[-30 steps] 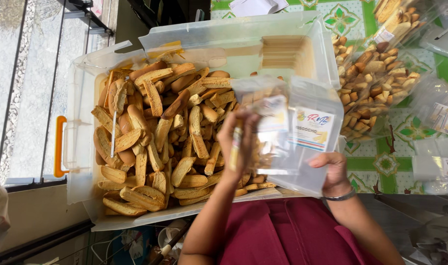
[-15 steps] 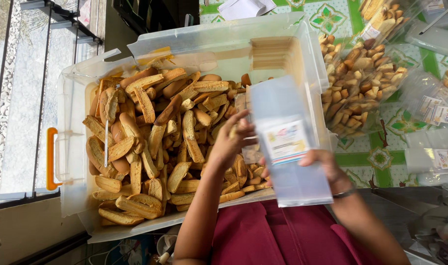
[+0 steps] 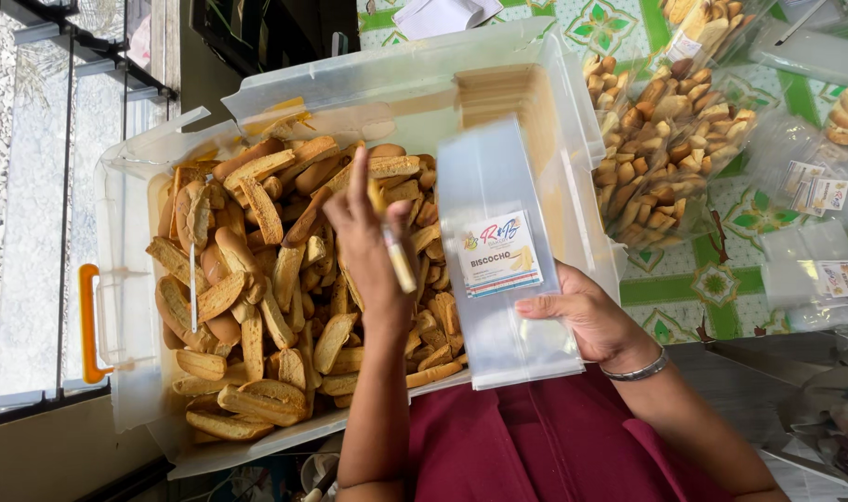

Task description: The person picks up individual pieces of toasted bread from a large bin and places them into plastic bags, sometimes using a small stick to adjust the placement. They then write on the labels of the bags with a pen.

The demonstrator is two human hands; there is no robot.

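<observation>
Above the tub [image 3: 164, 158] of biscuits [image 3: 257, 307], one biscuit [image 3: 398, 260] is pinched by the left hand [image 3: 368, 246], while at three o'clock a clear bag [image 3: 508, 270] is gripped by the right hand [image 3: 587, 311], apparently for filling.

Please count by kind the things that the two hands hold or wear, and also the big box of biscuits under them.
biscuit, in the left hand: 1
clear labelled bag, in the right hand: 1
bracelet, on the right wrist: 1
clear plastic box: 1
Total: 4
</observation>
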